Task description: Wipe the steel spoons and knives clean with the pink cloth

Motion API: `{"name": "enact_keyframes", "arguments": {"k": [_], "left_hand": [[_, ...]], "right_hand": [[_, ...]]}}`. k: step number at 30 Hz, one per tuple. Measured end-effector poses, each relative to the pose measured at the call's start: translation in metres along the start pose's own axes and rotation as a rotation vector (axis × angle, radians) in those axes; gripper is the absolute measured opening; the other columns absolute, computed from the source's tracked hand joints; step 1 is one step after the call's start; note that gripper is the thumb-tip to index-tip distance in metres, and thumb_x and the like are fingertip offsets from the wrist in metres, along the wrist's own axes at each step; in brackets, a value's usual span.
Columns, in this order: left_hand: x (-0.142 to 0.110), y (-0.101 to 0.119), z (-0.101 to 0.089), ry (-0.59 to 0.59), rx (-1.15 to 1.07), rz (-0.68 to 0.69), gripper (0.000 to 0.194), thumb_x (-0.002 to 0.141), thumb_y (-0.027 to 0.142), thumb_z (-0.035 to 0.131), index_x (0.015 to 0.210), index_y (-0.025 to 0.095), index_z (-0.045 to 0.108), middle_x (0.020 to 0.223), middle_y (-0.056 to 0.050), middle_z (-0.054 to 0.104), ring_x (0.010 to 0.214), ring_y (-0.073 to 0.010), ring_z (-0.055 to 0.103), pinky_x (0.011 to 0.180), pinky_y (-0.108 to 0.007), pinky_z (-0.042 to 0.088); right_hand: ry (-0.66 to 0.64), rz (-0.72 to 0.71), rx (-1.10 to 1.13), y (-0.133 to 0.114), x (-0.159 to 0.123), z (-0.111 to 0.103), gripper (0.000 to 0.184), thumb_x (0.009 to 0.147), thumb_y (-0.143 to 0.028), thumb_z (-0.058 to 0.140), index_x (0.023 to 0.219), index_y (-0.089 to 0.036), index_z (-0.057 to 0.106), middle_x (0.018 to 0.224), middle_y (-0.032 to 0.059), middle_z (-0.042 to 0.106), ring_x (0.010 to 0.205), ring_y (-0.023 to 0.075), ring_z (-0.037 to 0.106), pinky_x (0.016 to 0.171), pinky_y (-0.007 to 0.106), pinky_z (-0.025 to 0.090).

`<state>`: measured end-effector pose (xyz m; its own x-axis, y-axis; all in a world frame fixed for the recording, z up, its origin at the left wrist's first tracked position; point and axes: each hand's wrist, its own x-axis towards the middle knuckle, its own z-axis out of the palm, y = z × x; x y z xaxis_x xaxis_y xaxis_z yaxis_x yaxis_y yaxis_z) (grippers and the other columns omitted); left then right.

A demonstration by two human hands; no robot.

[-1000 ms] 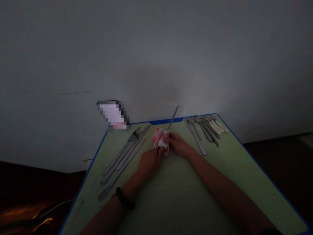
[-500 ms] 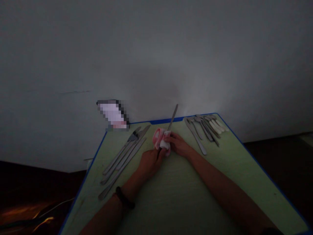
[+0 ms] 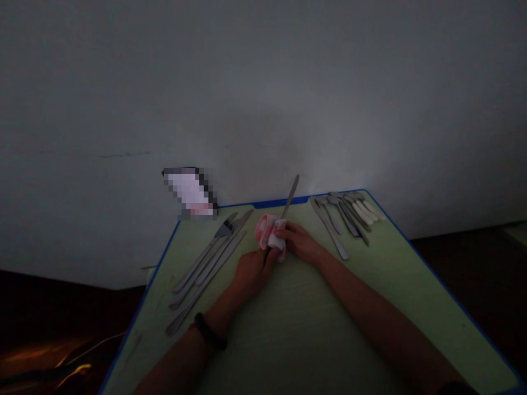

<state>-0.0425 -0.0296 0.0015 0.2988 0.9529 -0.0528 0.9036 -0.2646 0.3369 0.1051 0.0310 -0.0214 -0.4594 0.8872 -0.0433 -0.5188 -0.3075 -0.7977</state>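
Over the far middle of the table, my right hand (image 3: 300, 240) is closed on a pink and white cloth (image 3: 267, 229) wrapped around a table knife (image 3: 291, 195). The knife's blade sticks up out of the cloth toward the wall, tilted right. My left hand (image 3: 256, 270) is closed just below the cloth, around the lower end of the knife, which its fingers mostly hide. Several knives (image 3: 222, 258) lie side by side left of my left hand. To the right of my right hand lies another knife (image 3: 331, 230), beside spoons (image 3: 327, 206).
The green table (image 3: 288, 340) has a blue edge and stands against a grey wall (image 3: 263, 99). At its back left corner leans a blurred phone-like screen (image 3: 189, 189). White-handled cutlery (image 3: 364, 209) lies at the back right. Cables (image 3: 78, 365) show on the dark floor at left.
The cloth has shifted very slightly to the left around the knife. Both hands stay in nearly the same place, and the laid-out cutlery has not moved.
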Motion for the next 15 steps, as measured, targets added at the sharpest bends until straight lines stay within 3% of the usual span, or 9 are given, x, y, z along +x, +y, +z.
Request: {"name": "enact_keyframes", "arguments": {"k": [15], "left_hand": [[-0.0001,-0.0009,-0.0009,-0.005,-0.01,0.029,0.051,0.098,0.04,0.02,0.091,0.017,0.065,0.078,-0.007,0.069,0.068,-0.0177,0.063,0.06,-0.025,0.036]], "right_hand": [[0.074,0.007,0.069,0.0014,0.0023,-0.0005,0.02,0.062,-0.023,0.075,0.076,-0.015,0.065,0.071,-0.0007,0.063,0.066,0.011,0.054,0.063,0.024,0.041]]}}
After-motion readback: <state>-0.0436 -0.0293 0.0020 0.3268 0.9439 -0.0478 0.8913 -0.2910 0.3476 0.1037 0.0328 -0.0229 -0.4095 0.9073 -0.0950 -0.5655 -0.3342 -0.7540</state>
